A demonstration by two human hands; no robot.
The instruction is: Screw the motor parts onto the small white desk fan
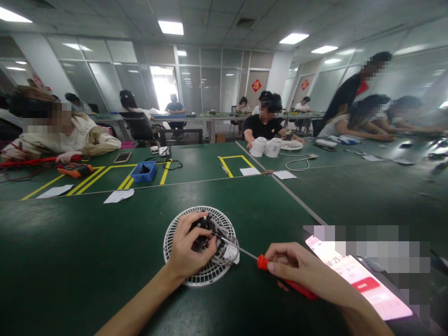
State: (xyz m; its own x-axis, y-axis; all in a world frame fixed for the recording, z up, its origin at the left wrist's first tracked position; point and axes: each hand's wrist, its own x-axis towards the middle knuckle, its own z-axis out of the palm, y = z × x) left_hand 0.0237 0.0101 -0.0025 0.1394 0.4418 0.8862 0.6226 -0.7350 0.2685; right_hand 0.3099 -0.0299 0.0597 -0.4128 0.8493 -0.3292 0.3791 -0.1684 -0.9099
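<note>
The small black assembly of plastic and dark metal [208, 220] sits over the round white plastic fan grille [201, 278], directly in front of me, with pale wires [222, 252] looped at its right side. My left hand [191, 245] is nearer to it: thumb and fingers are curled around it, gripping it. My right hand [297, 268] is closed on the red-handled screwdriver with a slim metal shaft [263, 262]; the black assembly lies ahead and to the left of those fingers. The screwdriver's long axis slants from my right palm forward and leftward, low over the table, so that its tip meets the black assembly just beside my left thumb and forefinger. Whether the tip is seated in a screw, I cannot tell; my fingertips crowd that spot.

Under it all is the smooth dark-green tabletop [115, 252]. To the right of my right hand lies a phone with a lit pink-and-white screen [364, 280]. Across a seam, well apart from me, are yellow tape outlines [224, 164], a small blue plastic bin [144, 178] and an orange-and-black handheld meter [75, 170]. Facing me, a person in a black shirt [271, 125] sits behind two rounded white plastic housings [258, 147]. Others sit at tables farther back, before glass partitions [227, 81], under bright ceiling panels [171, 27].
</note>
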